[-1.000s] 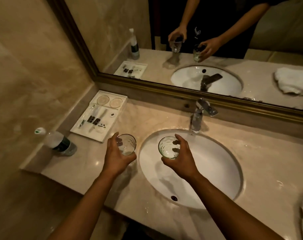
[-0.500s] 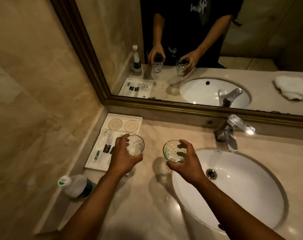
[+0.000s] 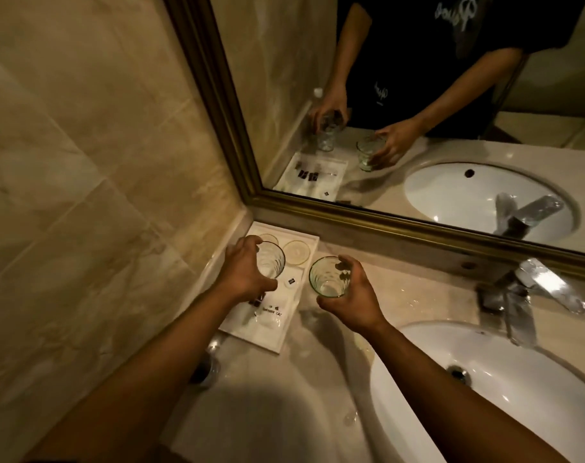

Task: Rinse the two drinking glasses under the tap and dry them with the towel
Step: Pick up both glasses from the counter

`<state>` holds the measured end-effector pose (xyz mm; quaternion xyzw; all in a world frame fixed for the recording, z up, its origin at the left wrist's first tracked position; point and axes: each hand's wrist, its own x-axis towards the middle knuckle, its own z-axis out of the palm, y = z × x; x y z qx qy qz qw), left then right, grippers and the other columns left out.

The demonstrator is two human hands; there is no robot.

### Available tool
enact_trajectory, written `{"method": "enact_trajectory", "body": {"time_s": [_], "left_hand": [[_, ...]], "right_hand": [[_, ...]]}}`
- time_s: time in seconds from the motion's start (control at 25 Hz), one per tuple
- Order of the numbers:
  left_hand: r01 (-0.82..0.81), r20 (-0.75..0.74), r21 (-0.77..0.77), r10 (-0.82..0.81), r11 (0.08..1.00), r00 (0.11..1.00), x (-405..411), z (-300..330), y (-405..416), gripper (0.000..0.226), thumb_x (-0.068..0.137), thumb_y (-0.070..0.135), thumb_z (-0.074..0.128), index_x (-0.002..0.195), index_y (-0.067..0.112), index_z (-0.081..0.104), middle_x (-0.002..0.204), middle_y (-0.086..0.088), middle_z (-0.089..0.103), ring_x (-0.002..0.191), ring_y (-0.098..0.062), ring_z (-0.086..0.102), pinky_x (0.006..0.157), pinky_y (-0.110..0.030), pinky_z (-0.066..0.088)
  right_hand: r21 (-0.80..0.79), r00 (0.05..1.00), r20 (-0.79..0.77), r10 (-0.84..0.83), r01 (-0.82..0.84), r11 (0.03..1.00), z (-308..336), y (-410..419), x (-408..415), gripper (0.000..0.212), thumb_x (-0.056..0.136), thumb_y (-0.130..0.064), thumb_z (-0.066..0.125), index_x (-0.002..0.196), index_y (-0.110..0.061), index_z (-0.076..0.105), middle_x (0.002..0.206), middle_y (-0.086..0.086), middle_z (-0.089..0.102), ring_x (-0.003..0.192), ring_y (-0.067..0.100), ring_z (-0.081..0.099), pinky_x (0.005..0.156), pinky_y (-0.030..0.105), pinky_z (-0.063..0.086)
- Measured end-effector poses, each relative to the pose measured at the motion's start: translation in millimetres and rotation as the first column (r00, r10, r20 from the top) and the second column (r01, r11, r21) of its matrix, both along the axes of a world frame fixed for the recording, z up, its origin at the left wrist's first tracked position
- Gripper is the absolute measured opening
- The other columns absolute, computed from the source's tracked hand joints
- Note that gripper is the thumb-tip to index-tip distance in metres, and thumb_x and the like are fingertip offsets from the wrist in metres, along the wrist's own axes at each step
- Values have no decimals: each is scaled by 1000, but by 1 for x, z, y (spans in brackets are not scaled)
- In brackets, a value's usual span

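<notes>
My left hand (image 3: pixel 242 274) grips a clear ribbed drinking glass (image 3: pixel 271 262) from the left side, held upright over the white amenity tray (image 3: pixel 309 240). A second clear glass (image 3: pixel 326 279) stands upright in my right hand (image 3: pixel 354 300), above the counter just right of the tray. Both glasses look empty. The chrome tap (image 3: pixel 515 295) is off to the right, behind the white basin (image 3: pixel 525 406). No water runs from it. No towel is in view.
Two round coasters (image 3: pixel 297 251) and small packets lie on the tray in the corner by the marble wall. A bottle (image 3: pixel 204 372) sits on the counter under my left forearm. The framed mirror (image 3: pixel 368 215) runs along the back.
Both hands have carried the glasses leftward, away from the basin and toward the tray in the corner. The view has swung left, and the towel has left the frame.
</notes>
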<state>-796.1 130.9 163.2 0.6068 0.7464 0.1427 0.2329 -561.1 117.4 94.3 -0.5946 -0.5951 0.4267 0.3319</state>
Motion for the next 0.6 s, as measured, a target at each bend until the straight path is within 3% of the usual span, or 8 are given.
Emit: {"method": "enact_trajectory", "body": {"time_s": [0.28, 0.6], "left_hand": [[100, -92, -120, -111, 988, 990, -56, -27, 108, 99, 59, 24, 93, 142, 12, 40, 142, -12, 43, 134, -34, 39, 109, -37, 38], [321, -126, -190, -347, 928, 929, -75, -77, 169, 90, 67, 18, 86, 142, 6, 38, 146, -16, 38, 141, -31, 35, 111, -31, 35]], "right_hand": [[-54, 992, 119, -32, 39, 998, -21, 70, -58, 102, 56, -19, 91, 143, -16, 37, 136, 7, 43, 119, 20, 52, 101, 36, 51], [-67, 975, 221, -8, 23, 998, -46, 131, -107, 98, 60, -13, 89, 145, -15, 39, 136, 6, 49, 121, 19, 51, 92, 21, 42]]}}
